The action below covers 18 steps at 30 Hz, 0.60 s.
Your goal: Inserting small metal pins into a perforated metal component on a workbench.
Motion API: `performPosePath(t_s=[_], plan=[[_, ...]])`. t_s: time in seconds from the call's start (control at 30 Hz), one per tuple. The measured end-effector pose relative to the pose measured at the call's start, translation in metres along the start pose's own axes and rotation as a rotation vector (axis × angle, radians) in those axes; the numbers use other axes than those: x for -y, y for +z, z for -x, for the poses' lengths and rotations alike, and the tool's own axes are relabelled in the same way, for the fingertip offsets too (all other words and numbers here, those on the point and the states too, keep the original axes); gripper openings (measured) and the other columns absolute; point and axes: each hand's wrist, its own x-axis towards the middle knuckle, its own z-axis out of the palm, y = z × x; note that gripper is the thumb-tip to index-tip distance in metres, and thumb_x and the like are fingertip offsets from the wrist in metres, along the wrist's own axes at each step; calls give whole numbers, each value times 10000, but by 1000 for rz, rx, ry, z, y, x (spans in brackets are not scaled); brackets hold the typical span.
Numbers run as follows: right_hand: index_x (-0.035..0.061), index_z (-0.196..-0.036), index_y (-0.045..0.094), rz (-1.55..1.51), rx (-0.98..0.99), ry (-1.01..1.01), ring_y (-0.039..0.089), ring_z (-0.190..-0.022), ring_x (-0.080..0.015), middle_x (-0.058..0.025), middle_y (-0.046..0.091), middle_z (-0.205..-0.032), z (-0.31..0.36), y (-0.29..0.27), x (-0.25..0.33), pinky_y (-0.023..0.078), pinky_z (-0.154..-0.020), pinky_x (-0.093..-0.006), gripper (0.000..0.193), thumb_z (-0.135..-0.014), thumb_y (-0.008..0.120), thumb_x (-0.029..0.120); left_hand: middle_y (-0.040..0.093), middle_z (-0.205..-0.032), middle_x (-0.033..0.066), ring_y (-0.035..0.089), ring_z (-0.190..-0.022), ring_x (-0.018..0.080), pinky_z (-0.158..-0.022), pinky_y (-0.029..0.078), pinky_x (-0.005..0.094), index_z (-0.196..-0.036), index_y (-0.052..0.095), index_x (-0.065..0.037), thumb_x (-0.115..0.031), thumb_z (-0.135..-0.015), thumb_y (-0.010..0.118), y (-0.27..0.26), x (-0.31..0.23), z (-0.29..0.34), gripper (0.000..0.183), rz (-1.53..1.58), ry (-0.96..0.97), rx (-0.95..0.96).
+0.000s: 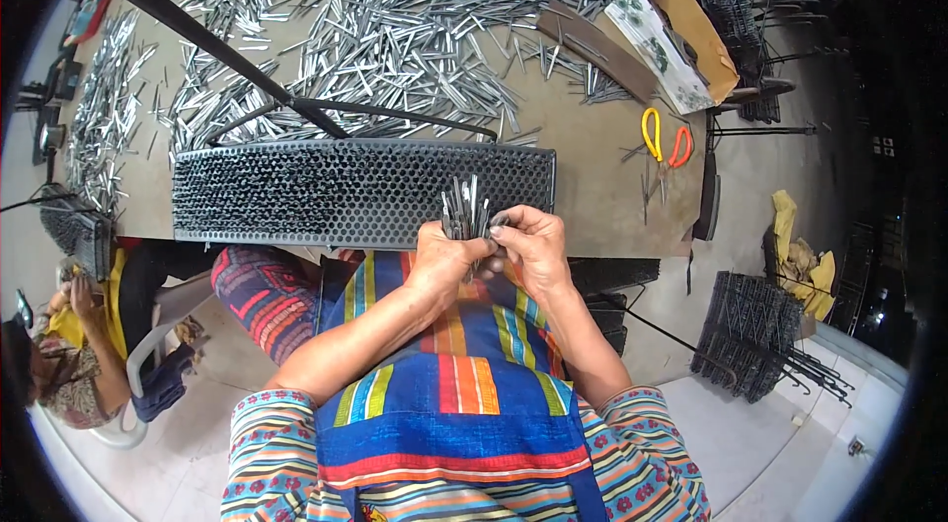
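Observation:
My left hand (442, 257) is closed around an upright bundle of thin metal strips (460, 208), whose tips fan out above the thumb. Against the bundle's right side, my right hand (533, 241) has thumb and forefinger pinched together; whatever lies between them is too small to make out. Both hands are over the near right edge of a long black perforated rack (395, 223). Dark pieces fill many holes at the rack's left and along its upper part, while bare holes show lower down and toward the middle.
Loose metal strips (365, 38) cover much of the table (563, 147). A black rod (217, 43) slants above the rack. At right are scissors (652, 134) with yellow and orange handles, a brown bar (597, 53) and a cardboard box (691, 23). Another person (89, 344) sits at left.

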Motion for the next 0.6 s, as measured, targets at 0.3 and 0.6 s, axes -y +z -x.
performPosePath(t_s=[0.3, 0.6], plan=[[-10, -823, 656, -29, -49, -56, 476, -484, -50, -34, 638, -686, 1, -8, -6, 377, -441, -197, 44, -807, 697, -17, 698, -774, 82, 677, -620, 148, -495, 529, 245, -870, 677, 6, 30, -817, 631, 1, 2, 2, 74, 45, -13, -18], [-14, -884, 690, 105, 2, 56, 444, -444, -43, -35, 642, -696, -12, -20, 20, 308, -397, -188, 80, -804, 686, -24, 688, -758, 65, 655, -602, 133, -511, 516, 248, -866, 678, -7, 38, -798, 639, 3, 0, -1, 90, 12, -9, -70]])
